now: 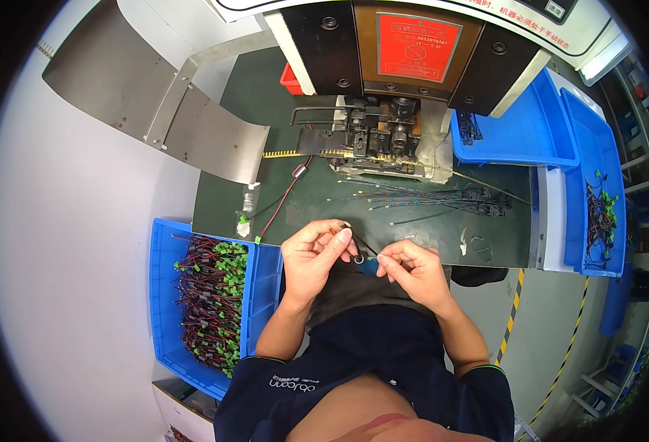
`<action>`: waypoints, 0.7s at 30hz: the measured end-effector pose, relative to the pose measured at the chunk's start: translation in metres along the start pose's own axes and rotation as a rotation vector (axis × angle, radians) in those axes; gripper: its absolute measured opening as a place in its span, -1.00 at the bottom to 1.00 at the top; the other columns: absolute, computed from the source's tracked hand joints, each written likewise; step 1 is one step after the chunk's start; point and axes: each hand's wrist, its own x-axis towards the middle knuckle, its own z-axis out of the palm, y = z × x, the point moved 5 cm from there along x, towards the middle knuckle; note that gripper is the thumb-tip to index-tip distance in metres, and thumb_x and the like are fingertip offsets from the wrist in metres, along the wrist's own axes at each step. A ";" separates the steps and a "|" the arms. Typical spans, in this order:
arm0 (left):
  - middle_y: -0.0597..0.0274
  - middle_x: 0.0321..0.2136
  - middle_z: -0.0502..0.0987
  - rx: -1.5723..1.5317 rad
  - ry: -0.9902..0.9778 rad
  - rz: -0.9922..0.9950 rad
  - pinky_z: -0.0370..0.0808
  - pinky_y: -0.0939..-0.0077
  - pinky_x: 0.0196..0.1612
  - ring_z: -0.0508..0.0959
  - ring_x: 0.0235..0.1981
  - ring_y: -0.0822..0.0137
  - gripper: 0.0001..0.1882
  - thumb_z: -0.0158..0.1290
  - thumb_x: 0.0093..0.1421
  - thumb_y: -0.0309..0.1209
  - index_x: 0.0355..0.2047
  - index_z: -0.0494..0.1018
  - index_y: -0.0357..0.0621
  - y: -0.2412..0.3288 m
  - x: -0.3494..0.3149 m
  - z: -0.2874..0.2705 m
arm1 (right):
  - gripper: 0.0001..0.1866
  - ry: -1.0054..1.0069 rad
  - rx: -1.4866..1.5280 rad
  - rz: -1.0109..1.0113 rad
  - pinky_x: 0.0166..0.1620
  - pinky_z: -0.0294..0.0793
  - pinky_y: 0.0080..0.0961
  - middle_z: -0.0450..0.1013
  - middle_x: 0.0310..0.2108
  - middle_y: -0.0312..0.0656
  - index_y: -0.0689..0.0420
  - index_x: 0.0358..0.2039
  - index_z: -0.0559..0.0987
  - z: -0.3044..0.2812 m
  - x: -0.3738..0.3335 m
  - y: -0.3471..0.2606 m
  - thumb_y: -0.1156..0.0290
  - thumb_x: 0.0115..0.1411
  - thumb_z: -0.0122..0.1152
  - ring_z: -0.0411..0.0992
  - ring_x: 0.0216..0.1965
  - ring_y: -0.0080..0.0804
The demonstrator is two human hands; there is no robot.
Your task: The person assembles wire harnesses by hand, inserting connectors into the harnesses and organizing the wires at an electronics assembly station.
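Close to my body, at the table's front edge, both hands are raised with a short dark wire (367, 246) stretched between them. My left hand (313, 258) pinches one end, where a small dark piece shows at the fingertips. The other end is between the thumb and forefinger of my right hand (418, 275). A small ring-shaped bit (359, 259) shows just below the left fingertips; whether it belongs to the wire I cannot tell. Beyond my hands, several dark wires with black connectors (479, 202) lie on the green table (302, 214). A red and black wire with a cylinder-shaped part (299, 172) lies to the left.
A crimping press (383, 140) stands at the back, fed by a yellowish terminal strip (280, 155) from a metal guide (214, 136). A blue bin (265, 276) of wires with green connectors is on the left. Blue trays (516, 147) stand at the right.
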 end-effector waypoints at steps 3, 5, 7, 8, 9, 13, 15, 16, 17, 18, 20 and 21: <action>0.13 -0.39 0.60 0.012 0.006 0.001 0.55 0.63 -0.43 0.62 -0.45 0.43 -0.89 0.10 0.28 -0.62 -0.19 0.54 -0.38 0.001 -0.001 0.000 | -0.92 0.021 -0.055 -0.043 -0.45 0.48 -0.65 0.60 -0.47 -0.21 0.26 -0.27 0.58 0.000 -0.001 -0.002 0.53 0.26 0.26 0.54 -0.49 -0.61; 0.13 -0.39 0.60 0.022 0.013 0.002 0.55 0.63 -0.43 0.62 -0.44 0.43 -0.89 0.10 0.29 -0.62 -0.19 0.54 -0.39 0.001 -0.001 -0.001 | -0.92 0.032 -0.095 -0.080 -0.45 0.49 -0.65 0.60 -0.46 -0.21 0.27 -0.27 0.58 0.000 -0.001 -0.006 0.53 0.25 0.27 0.54 -0.48 -0.60; 0.14 -0.38 0.60 0.024 -0.002 0.027 0.54 0.63 -0.42 0.61 -0.44 0.43 -0.89 0.10 0.29 -0.62 -0.19 0.54 -0.39 0.001 -0.001 0.000 | -0.91 0.045 -0.136 -0.116 -0.45 0.49 -0.64 0.60 -0.45 -0.21 0.27 -0.27 0.58 -0.001 -0.002 -0.011 0.54 0.24 0.28 0.55 -0.47 -0.60; 0.14 -0.38 0.60 0.024 -0.002 0.026 0.54 0.63 -0.42 0.61 -0.44 0.43 -0.89 0.10 0.29 -0.62 -0.19 0.54 -0.39 0.001 -0.002 0.000 | -0.90 0.025 -0.180 -0.148 -0.46 0.49 -0.64 0.60 -0.44 -0.21 0.26 -0.26 0.58 -0.001 -0.002 -0.015 0.53 0.23 0.29 0.55 -0.46 -0.59; 0.15 -0.38 0.60 0.024 -0.022 0.004 0.55 0.63 -0.41 0.61 -0.43 0.44 -0.90 0.10 0.29 -0.62 -0.20 0.53 -0.39 -0.001 -0.002 0.001 | -0.89 0.006 -0.224 -0.179 -0.46 0.48 -0.65 0.60 -0.43 -0.22 0.26 -0.25 0.59 -0.001 -0.002 -0.017 0.53 0.23 0.30 0.56 -0.45 -0.59; 0.17 -0.37 0.60 0.070 -0.104 0.005 0.56 0.62 -0.38 0.62 -0.41 0.45 -0.89 0.10 0.28 -0.63 -0.19 0.53 -0.39 -0.003 -0.006 0.012 | -0.89 0.056 -0.080 -0.100 -0.48 0.46 -0.66 0.60 -0.41 -0.23 0.23 -0.26 0.60 0.005 0.003 -0.011 0.52 0.21 0.32 0.56 -0.44 -0.58; 0.14 -0.35 0.60 0.080 -0.127 -0.001 0.59 0.60 -0.35 0.62 -0.39 0.44 -0.89 0.11 0.28 -0.64 -0.19 0.53 -0.39 -0.002 -0.008 0.016 | -0.92 0.103 -0.041 -0.152 -0.52 0.41 -0.66 0.59 -0.38 -0.24 0.22 -0.28 0.60 0.007 0.009 -0.018 0.54 0.20 0.32 0.54 -0.45 -0.57; 0.11 -0.34 0.60 0.091 -0.120 0.009 0.60 0.59 -0.35 0.63 -0.39 0.42 -0.88 0.11 0.27 -0.64 -0.19 0.54 -0.40 -0.001 -0.008 0.016 | -0.92 0.105 -0.041 -0.150 -0.52 0.41 -0.66 0.59 -0.38 -0.24 0.22 -0.28 0.60 0.006 0.012 -0.021 0.54 0.20 0.32 0.54 -0.45 -0.57; 0.07 -0.33 0.61 0.103 -0.114 0.019 0.62 0.58 -0.34 0.64 -0.38 0.40 -0.88 0.12 0.27 -0.64 -0.19 0.54 -0.41 0.000 -0.009 0.016 | -0.92 0.090 -0.098 -0.234 -0.54 0.37 -0.66 0.58 -0.37 -0.24 0.22 -0.29 0.61 0.005 0.014 -0.030 0.56 0.20 0.31 0.51 -0.46 -0.58; 0.07 -0.33 0.61 0.104 -0.115 0.017 0.62 0.58 -0.34 0.64 -0.38 0.40 -0.88 0.12 0.27 -0.64 -0.19 0.54 -0.41 0.000 -0.008 0.015 | -0.93 0.074 -0.156 -0.317 -0.56 0.33 -0.65 0.57 -0.35 -0.24 0.22 -0.30 0.61 0.006 0.015 -0.037 0.57 0.19 0.31 0.48 -0.47 -0.59; 0.03 -0.32 0.61 0.157 -0.147 0.040 0.65 0.56 -0.33 0.66 -0.36 0.34 -0.87 0.12 0.26 -0.65 -0.19 0.57 -0.43 0.001 -0.007 0.014 | -0.93 0.087 -0.164 -0.354 -0.57 0.30 -0.64 0.55 -0.35 -0.24 0.22 -0.30 0.61 0.003 0.017 -0.035 0.58 0.19 0.31 0.46 -0.47 -0.59; 0.03 -0.32 0.61 0.157 -0.149 0.038 0.65 0.56 -0.33 0.66 -0.36 0.34 -0.87 0.12 0.26 -0.65 -0.19 0.57 -0.43 0.001 -0.006 0.014 | -0.93 0.096 -0.173 -0.392 -0.58 0.26 -0.62 0.54 -0.34 -0.23 0.22 -0.30 0.61 0.002 0.017 -0.035 0.59 0.19 0.30 0.43 -0.47 -0.60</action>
